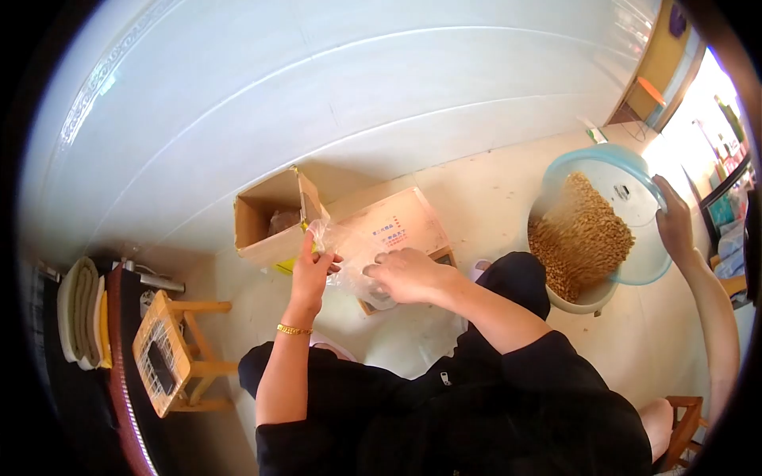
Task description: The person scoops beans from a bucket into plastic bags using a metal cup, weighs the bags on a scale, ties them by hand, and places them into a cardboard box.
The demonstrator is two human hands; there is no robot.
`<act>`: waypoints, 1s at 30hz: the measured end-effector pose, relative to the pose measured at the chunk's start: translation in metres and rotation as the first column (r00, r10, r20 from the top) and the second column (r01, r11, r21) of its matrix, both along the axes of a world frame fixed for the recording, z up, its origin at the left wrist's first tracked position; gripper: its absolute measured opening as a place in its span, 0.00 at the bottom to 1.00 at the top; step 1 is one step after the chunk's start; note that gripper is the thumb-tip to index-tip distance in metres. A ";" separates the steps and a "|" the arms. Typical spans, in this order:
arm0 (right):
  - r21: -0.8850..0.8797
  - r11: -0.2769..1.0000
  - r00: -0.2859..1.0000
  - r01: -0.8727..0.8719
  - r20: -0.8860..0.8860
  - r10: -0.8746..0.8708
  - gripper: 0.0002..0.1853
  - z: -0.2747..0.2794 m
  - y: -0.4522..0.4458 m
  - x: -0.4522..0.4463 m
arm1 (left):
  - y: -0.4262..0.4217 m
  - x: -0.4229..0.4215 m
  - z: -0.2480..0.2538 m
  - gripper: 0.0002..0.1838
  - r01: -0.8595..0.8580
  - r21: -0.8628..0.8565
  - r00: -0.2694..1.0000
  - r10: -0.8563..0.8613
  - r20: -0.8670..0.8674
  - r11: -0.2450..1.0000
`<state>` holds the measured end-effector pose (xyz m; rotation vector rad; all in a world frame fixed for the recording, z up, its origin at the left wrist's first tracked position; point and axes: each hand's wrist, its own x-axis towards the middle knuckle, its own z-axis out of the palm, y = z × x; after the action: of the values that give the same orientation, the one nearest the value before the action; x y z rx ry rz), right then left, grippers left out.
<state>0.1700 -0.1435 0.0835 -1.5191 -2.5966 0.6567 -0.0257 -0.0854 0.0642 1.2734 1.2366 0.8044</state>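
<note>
A thin clear plastic bag (pixel 347 278) is stretched between my two hands, crumpled and see-through. My left hand (pixel 311 268) is closed on its upper left edge, with the index finger pointing up. On the bag's other side, the fingers of my right hand (pixel 409 274) are curled and closed on the plastic. Beneath the bag lies a flat cardboard box (pixel 413 222) with blue and red print. Just behind my left hand stands an open cardboard box (pixel 266 214) with something brownish inside that I cannot make out.
At the right, another person's hand (pixel 675 222) grips a tilted light-blue basin (pixel 583 159). Small brown nut-like pieces (pixel 583 238) pour from it into a pale tub (pixel 587 305). A wooden stool (pixel 190 349) stands at the left by folded cloth (pixel 79 309). A tiled wall (pixel 317 87) runs behind.
</note>
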 end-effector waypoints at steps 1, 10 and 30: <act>0.003 1.000 1.000 0.013 -0.001 -0.013 0.17 0.015 -0.004 0.006 | 0.001 0.000 0.000 0.34 0.002 -0.003 1.000 -0.002 -0.011 1.000; 0.336 0.576 0.647 0.745 -0.572 -0.504 0.10 0.025 -0.113 0.139 | -0.002 0.002 0.002 0.33 0.019 -0.008 0.999 -0.019 0.028 1.000; 0.160 0.762 0.726 0.628 0.233 -0.647 0.13 -0.112 -0.134 0.276 | -0.002 0.008 -0.005 0.33 0.052 -0.023 0.998 -0.052 -0.020 0.998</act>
<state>0.4464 -0.2775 -0.0281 -2.4324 -1.9595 0.2804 -0.0177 -0.0876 0.0594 1.2931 1.2205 0.7397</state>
